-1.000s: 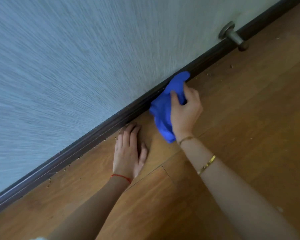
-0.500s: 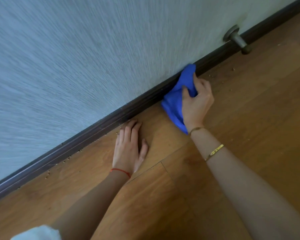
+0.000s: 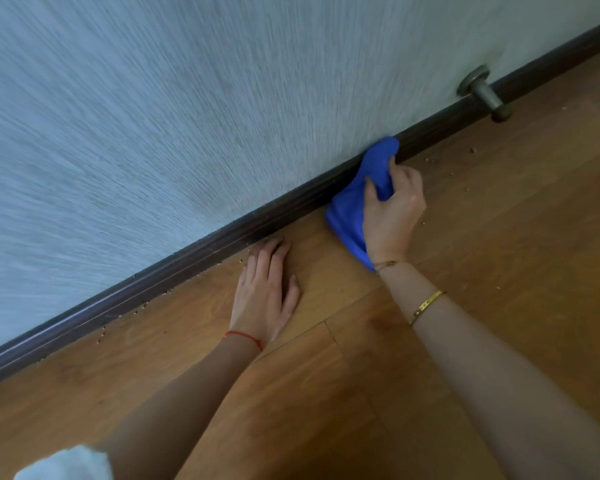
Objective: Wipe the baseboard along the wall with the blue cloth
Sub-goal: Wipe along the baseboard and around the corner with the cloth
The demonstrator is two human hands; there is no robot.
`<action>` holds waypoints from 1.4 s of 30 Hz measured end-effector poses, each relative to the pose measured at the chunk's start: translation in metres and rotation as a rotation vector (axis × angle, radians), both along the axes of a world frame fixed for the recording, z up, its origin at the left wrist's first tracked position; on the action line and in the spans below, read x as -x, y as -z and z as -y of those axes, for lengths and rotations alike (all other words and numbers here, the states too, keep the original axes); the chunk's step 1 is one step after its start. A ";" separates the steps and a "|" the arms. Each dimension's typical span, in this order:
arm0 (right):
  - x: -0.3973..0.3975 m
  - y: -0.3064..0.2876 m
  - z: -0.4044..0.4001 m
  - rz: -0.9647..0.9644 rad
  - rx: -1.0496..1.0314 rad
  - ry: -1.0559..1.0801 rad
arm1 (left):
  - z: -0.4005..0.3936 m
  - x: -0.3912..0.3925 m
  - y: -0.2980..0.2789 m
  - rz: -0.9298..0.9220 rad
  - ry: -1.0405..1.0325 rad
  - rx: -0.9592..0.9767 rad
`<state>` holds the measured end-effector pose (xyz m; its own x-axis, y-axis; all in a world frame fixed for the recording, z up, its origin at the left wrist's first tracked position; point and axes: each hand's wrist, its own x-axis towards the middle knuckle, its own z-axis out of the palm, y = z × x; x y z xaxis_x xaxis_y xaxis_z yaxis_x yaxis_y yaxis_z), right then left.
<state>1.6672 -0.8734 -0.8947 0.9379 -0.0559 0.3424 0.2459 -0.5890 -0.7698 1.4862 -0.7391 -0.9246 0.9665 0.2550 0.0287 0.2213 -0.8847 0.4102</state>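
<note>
A dark brown baseboard [image 3: 174,271] runs diagonally from lower left to upper right where the pale textured wall meets the wooden floor. My right hand [image 3: 394,209] grips a bunched blue cloth [image 3: 352,202], whose upper end is pressed against the baseboard. My left hand [image 3: 265,292] lies flat on the floor with straight fingers, its fingertips close to the baseboard, left of the cloth. Part of the cloth is hidden under my right palm.
A metal door stopper [image 3: 485,93] juts out from the wall over the baseboard, up right of the cloth. Small crumbs [image 3: 137,311] lie along the foot of the baseboard and on the floor at right. A white fabric scrap [image 3: 66,464] shows at the bottom left.
My right hand has slid the cloth along the baseboard to the right, toward the door stopper. My left hand has stayed flat on the floor.
</note>
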 end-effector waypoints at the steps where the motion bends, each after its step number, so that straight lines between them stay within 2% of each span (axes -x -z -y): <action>1: 0.007 0.001 -0.002 0.024 0.022 -0.057 | 0.000 0.002 -0.001 0.001 -0.008 0.013; 4: 0.044 0.006 -0.015 0.125 0.123 -0.275 | -0.002 0.013 -0.002 0.011 -0.026 0.025; 7: 0.056 0.009 -0.021 0.189 0.171 -0.378 | -0.006 0.027 -0.003 0.020 -0.055 0.020; 9: 0.045 0.009 -0.014 0.174 0.161 -0.365 | -0.011 0.034 -0.002 0.012 -0.088 0.016; 14: 0.007 0.000 0.003 0.042 -0.003 -0.080 | -0.019 0.042 0.001 -0.026 -0.086 -0.027; 19: 0.049 0.007 -0.019 0.123 0.135 -0.370 | -0.019 0.041 0.002 -0.021 -0.099 -0.016; 21: 0.061 0.010 -0.028 0.125 0.129 -0.413 | -0.019 0.042 0.002 -0.006 -0.102 -0.013; 24: 0.048 0.006 -0.020 0.076 0.047 -0.351 | -0.019 0.043 0.001 -0.013 -0.097 -0.015; 28: 0.013 -0.003 0.000 0.034 -0.027 -0.129 | -0.019 0.042 0.001 -0.030 -0.101 -0.024; 33: 0.044 0.004 -0.016 0.108 0.155 -0.373 | -0.019 0.041 0.000 -0.029 -0.105 -0.008; 36: 0.051 0.007 -0.021 0.118 0.190 -0.427 | -0.019 0.042 -0.001 -0.022 -0.107 0.002; 42: 0.012 -0.006 0.000 0.004 0.032 -0.126 | -0.019 0.041 -0.001 -0.019 -0.108 0.000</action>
<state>1.6552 -0.8736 -0.8882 0.9355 0.0730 0.3457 0.3222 -0.5772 -0.7503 1.4457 -0.7202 -0.9235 0.9338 0.3577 0.0111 0.3229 -0.8554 0.4051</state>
